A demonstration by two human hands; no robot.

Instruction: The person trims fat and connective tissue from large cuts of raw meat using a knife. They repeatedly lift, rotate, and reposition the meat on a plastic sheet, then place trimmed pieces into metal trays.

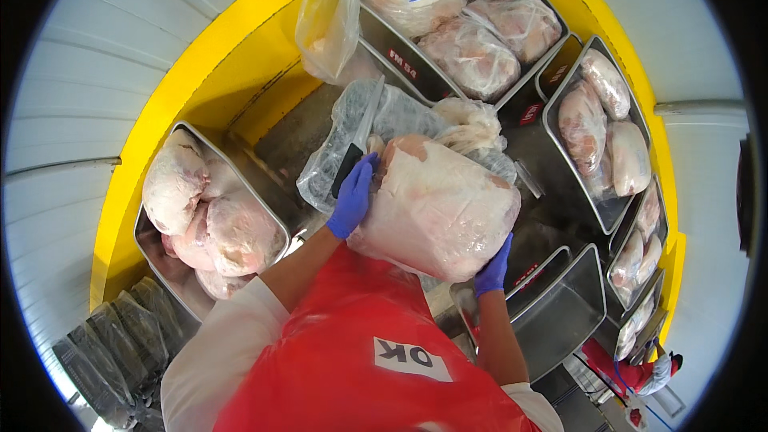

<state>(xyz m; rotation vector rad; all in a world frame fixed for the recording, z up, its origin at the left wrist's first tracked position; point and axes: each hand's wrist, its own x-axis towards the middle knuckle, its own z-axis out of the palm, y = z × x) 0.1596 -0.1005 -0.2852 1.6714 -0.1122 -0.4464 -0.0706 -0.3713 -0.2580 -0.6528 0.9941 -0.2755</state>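
Observation:
My left hand (352, 196), in a blue glove, grips a knife by its black handle (346, 170), blade upward, and rests against the left side of a large plastic-wrapped meat piece (436, 208). My right hand (494, 268), also gloved, grips the lower right of that piece, its fingers partly hidden underneath. Behind the meat lie a crumpled, frosty clear plastic wrapping (332, 144) and a pale bunched bag or wrap (472, 124).
Steel bins of meat stand at left (276, 220), top (424, 80) and right (560, 136). A steel bin (564, 328) is at lower right. A hanging plastic bag (328, 16), stacked grey trays (112, 352) and a yellow wall (200, 56) border the area. A co-worker (640, 372) is at far lower right.

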